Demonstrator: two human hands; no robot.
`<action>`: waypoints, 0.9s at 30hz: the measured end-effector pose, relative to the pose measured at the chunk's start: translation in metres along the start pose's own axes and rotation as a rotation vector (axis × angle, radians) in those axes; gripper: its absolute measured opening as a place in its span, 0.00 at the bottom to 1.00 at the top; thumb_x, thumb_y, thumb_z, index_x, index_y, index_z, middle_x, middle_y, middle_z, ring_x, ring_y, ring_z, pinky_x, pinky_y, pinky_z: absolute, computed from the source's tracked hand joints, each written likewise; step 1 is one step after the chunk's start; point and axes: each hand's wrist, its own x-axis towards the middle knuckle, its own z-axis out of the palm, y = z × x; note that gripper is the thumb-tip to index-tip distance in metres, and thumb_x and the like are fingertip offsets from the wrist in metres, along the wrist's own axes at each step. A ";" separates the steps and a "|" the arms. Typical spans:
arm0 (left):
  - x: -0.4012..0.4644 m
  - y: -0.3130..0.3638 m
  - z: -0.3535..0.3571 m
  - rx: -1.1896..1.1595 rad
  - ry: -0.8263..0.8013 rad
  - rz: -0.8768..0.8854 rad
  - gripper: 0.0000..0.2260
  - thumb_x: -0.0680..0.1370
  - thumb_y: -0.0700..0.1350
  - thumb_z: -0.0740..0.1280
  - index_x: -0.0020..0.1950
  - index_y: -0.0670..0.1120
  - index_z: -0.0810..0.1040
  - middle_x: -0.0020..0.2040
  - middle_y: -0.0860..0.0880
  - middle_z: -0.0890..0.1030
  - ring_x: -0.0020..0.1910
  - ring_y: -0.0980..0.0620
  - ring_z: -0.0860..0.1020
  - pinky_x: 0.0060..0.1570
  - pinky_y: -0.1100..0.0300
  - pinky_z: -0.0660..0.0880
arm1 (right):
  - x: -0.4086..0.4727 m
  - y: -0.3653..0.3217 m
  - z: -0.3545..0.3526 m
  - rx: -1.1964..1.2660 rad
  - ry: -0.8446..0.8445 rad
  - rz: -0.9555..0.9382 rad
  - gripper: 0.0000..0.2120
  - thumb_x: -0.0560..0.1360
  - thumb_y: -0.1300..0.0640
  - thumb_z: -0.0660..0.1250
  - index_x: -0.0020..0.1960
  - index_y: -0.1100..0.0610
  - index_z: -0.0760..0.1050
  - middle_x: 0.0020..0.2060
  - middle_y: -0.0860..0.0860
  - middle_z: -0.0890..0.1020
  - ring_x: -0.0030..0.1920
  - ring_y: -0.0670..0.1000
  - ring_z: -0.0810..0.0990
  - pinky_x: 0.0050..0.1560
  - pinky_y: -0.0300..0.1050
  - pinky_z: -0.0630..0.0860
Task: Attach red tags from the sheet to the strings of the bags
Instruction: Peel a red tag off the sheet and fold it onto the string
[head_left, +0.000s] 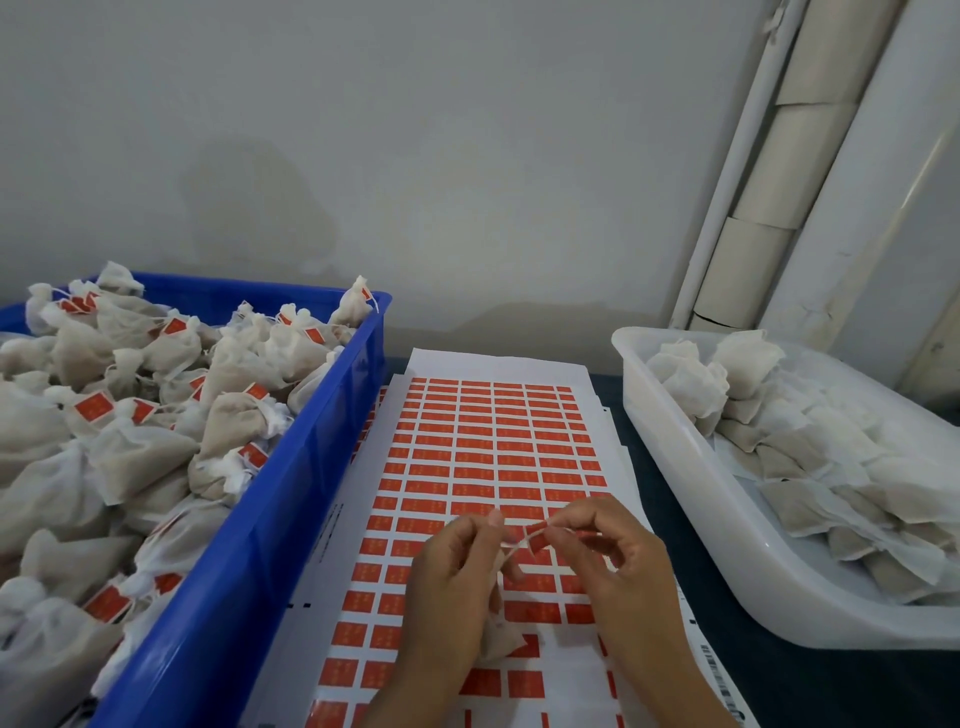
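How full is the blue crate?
Heaped full: tagged bags pile above the blue crate rim.

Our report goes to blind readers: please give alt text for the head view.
Two hands, left hand and right hand, fold a red tag onto a bag's string above a sheet of red tags, between a blue crate and a white tray.

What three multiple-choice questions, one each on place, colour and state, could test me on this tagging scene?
1. Where is the sheet?
A. between the two bins
B. inside the blue bin
C. on the wall

2. What colour is the bin of tagged bags?
A. white
B. blue
C. green

3. What is the right hand doing?
A. resting flat
B. reaching into the white bin
C. pinching a tag at a string

Answers: 1 A, bins flank the sheet; 2 B, red-tagged bags fill the blue one; 3 C, fingertips close on the tag.
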 end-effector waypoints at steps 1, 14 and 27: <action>0.000 0.002 -0.001 -0.027 -0.033 -0.053 0.14 0.78 0.51 0.60 0.36 0.50 0.80 0.28 0.54 0.80 0.27 0.59 0.77 0.29 0.70 0.74 | 0.001 -0.001 -0.001 -0.021 0.016 -0.034 0.03 0.69 0.51 0.66 0.37 0.43 0.77 0.41 0.36 0.80 0.47 0.40 0.78 0.46 0.27 0.72; 0.001 0.013 -0.005 -0.044 -0.109 -0.156 0.07 0.73 0.46 0.69 0.35 0.52 0.80 0.33 0.62 0.81 0.37 0.64 0.78 0.31 0.76 0.67 | 0.007 0.005 -0.009 -0.375 0.149 -0.427 0.12 0.68 0.56 0.67 0.51 0.45 0.74 0.53 0.40 0.75 0.52 0.40 0.75 0.58 0.43 0.67; 0.003 0.002 -0.002 0.008 -0.045 -0.067 0.05 0.72 0.43 0.71 0.37 0.51 0.80 0.36 0.62 0.81 0.41 0.56 0.78 0.39 0.72 0.73 | 0.011 0.011 -0.014 -0.387 0.030 -0.502 0.05 0.68 0.57 0.68 0.43 0.48 0.78 0.50 0.35 0.75 0.57 0.34 0.70 0.55 0.28 0.69</action>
